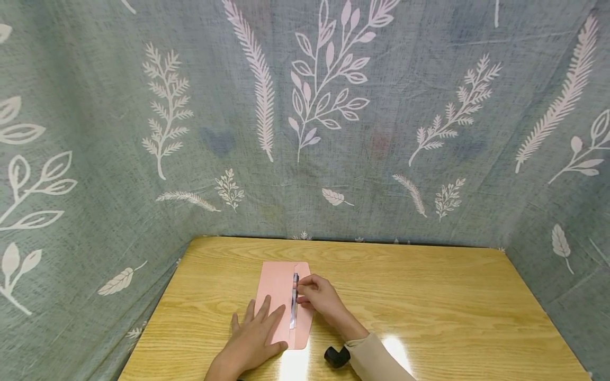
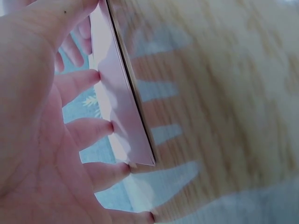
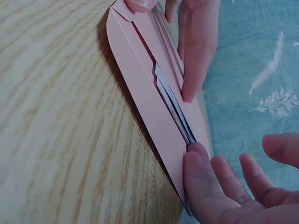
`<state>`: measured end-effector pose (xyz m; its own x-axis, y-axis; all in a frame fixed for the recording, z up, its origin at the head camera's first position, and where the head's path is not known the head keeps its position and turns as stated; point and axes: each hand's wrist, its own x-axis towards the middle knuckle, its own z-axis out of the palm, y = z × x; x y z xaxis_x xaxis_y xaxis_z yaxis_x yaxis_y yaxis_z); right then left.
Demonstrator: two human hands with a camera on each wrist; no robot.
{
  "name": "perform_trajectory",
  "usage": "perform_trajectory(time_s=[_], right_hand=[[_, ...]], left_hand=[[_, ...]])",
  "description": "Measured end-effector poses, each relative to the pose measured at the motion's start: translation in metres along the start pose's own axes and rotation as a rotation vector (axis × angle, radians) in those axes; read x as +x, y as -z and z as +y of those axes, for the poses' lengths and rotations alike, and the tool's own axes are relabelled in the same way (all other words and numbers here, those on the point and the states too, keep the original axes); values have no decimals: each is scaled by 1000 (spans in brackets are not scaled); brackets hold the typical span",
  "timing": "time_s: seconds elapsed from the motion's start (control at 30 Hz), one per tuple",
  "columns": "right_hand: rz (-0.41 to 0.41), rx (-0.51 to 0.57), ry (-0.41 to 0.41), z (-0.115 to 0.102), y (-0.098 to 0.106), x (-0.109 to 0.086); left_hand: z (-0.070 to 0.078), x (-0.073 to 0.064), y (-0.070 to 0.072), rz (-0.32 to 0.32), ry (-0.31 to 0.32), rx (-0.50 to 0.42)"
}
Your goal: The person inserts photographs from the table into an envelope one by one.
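Note:
A pink envelope (image 1: 276,296) lies on the table with its flap (image 1: 304,328) open to the right. Glossy grey-and-white sheets (image 1: 293,312) show as a narrow strip in its slot; the rest of them is hidden inside. My left hand (image 1: 254,333) rests spread on the envelope's left part, fingers straight, fingertips on the pink paper. From the right, my right hand (image 1: 321,299) reaches over the flap. In the right wrist view its thumb and forefinger (image 3: 198,161) pinch together at the near end of the sheets (image 3: 175,102), the other fingers loosely bent.
The wooden table (image 1: 429,301) stretches far to the right and reflects light near its front. A patterned green-blue cloth (image 1: 362,211) hangs behind and at both sides. A small black device (image 1: 337,357) sits by the right wrist, at the beige sleeve (image 1: 376,357).

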<state>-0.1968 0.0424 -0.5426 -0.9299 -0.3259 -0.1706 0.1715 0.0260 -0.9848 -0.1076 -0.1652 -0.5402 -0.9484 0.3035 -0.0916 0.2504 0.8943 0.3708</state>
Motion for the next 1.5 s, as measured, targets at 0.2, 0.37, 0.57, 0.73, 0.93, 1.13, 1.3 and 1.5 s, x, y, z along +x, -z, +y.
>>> perform_trajectory(time_s=[0.2, 0.37, 0.57, 0.73, 0.93, 1.13, 1.3, 1.5], right_hand=[[3, 11, -4, 1, 0, -1], [9, 13, -4, 1, 0, -1], [18, 7, -3, 2, 0, 0], [11, 11, -7, 1, -2, -1], [7, 16, -4, -1, -2, -1], [12, 19, 3, -1, -2, 0], [20, 31, -7, 0, -3, 1], [-6, 26, -16, 3, -3, -1]], left_hand=[[-1, 0, 0, 4, -8, -5], [0, -1, 1, 7, -19, -22], [0, 0, 2, 16, -22, -26], [-1, -1, 4, 5, -29, -37], [-2, 0, 5, -5, -44, -65], [-3, 2, 4, -9, -39, -73], [-3, 2, 3, -5, -46, -65], [-2, 2, 4, -7, -32, -51]])
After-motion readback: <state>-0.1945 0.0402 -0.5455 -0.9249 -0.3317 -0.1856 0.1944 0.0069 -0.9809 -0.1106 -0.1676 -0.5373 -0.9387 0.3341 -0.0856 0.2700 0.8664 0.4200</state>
